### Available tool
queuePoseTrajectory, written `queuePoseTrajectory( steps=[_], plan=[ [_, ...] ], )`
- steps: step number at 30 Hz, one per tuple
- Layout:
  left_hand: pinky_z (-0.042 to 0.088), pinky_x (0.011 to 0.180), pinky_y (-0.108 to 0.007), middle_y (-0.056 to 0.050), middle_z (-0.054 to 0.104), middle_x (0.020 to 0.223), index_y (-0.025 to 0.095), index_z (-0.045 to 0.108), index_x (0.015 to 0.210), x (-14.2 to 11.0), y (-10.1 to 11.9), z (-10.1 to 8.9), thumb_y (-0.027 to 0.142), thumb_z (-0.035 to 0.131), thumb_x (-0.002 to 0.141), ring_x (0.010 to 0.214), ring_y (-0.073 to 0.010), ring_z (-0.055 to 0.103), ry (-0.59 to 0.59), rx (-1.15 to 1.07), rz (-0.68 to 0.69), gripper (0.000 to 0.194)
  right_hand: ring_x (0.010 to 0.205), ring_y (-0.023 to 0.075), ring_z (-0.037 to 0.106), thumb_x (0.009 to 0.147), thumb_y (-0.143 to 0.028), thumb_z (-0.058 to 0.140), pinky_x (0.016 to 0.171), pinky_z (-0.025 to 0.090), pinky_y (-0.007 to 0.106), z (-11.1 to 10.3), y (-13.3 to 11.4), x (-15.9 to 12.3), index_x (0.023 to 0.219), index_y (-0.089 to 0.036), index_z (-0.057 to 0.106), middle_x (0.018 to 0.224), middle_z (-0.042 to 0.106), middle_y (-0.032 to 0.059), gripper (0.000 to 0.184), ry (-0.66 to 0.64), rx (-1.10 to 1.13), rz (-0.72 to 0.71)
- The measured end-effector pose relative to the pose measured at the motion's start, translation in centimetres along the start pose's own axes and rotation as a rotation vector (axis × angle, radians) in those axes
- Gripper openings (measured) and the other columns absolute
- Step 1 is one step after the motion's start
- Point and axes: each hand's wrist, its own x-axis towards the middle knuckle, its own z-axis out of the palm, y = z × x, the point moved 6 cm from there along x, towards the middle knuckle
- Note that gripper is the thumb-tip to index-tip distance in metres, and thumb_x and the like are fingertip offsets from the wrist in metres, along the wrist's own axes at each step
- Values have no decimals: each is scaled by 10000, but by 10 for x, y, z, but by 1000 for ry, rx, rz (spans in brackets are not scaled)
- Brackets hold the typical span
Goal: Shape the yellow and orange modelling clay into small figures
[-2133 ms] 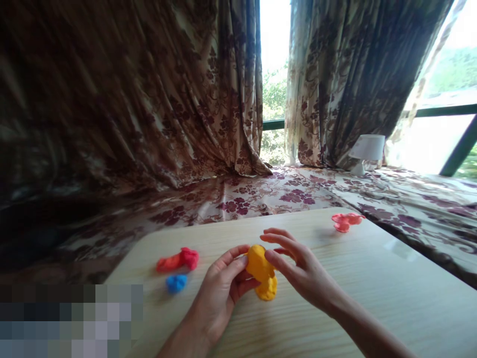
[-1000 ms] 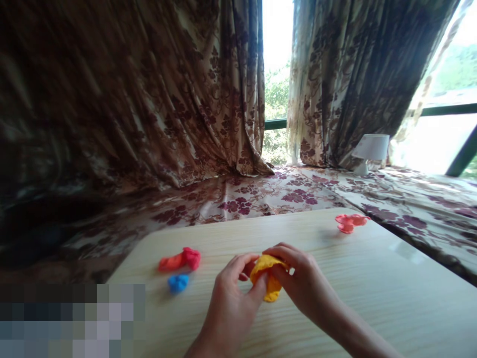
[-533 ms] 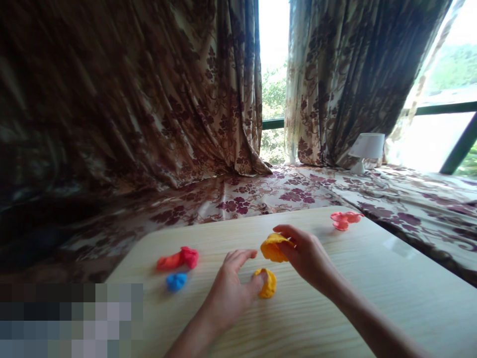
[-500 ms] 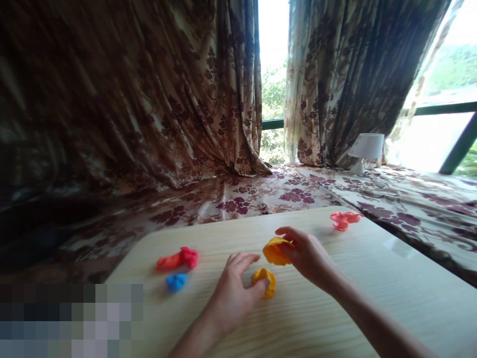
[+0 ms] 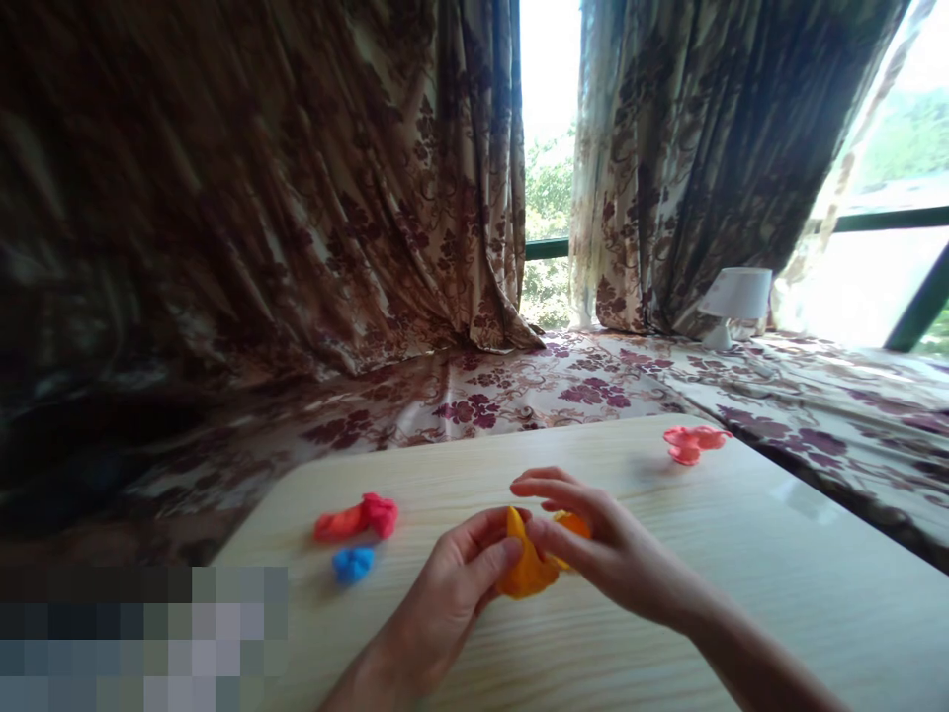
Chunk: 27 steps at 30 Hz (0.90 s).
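Observation:
My left hand point(image 5: 452, 593) pinches a yellow piece of modelling clay point(image 5: 528, 576) between thumb and fingers. The piece looks thin and folded, with a pointed upper edge. Against it rests the thumb of my right hand point(image 5: 600, 539), whose upper fingers reach out above. More yellow clay point(image 5: 573, 528) shows between that thumb and the fingers, partly hidden; whether it joins the front piece I cannot tell. Both hands are just above the pale wooden table point(image 5: 445, 475). To their left lie a blue clay lump point(image 5: 353, 565) and a red-orange clay piece point(image 5: 360, 518).
A coral-pink shaped clay piece point(image 5: 693, 444) stands near the table's far right corner. Floral fabric point(image 5: 474, 396) covers the surface beyond the table, where a white lamp point(image 5: 736, 294) stands. Patterned curtains point(image 5: 371, 198) hang behind.
My left hand has closed on yellow clay where the lump sat on the table. The right hand has moved left and down, bringing its yellow sheet against the left hand.

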Motion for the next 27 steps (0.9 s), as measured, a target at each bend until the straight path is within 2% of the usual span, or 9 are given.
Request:
queuePoseTrajectory(
  steps=[4,9,13,16,20,24,27],
  plan=[
    [455,749,-227,-64,648,934,145,604,1001,0,-2,1,210,609,791,828,-137,607,3,-147,-8,220,1078,212,527,822,-348,583,908,447,326,20,-3,-1,1084,-210,637,1158,550,75,302,-83,164,20],
    [454,765,-243,-58,640,959,170,629,971,-1,2,4,217,586,805,849,-143,596,-38,-285,28,178,1061,209,528,789,-341,626,875,456,295,28,-7,-2,1018,-218,677,1140,532,54,265,-184,415,73],
    [410,860,-298,-85,634,999,158,645,945,-4,5,13,256,600,784,954,-190,569,-108,-307,24,193,1081,230,507,733,-353,678,843,469,294,29,-2,-5,951,-234,704,1192,495,45,251,-136,536,166],
    [396,854,-303,-87,635,987,153,656,899,-6,4,16,226,636,738,940,-195,566,-119,-301,-1,178,1107,253,476,706,-343,699,848,455,308,29,3,-7,886,-213,721,1198,500,55,223,-111,588,199],
    [386,854,-301,-82,638,968,153,665,887,-7,3,15,218,646,720,931,-198,568,-107,-295,-7,180,976,215,524,719,-308,685,795,447,285,32,3,-8,808,-175,721,1104,528,54,165,-104,670,197],
    [355,902,-328,-77,626,973,168,652,947,-7,3,17,220,631,735,991,-217,546,-149,-297,14,220,924,195,536,731,-309,673,804,430,284,34,0,-9,905,-178,694,1000,574,39,219,-139,709,192],
    [361,879,-323,-58,609,962,201,613,1040,-7,3,17,246,662,708,964,-209,547,-144,-291,2,338,961,216,535,727,-364,669,827,431,303,35,-3,-10,929,-179,690,1062,577,53,274,-187,701,176]
  ],
)
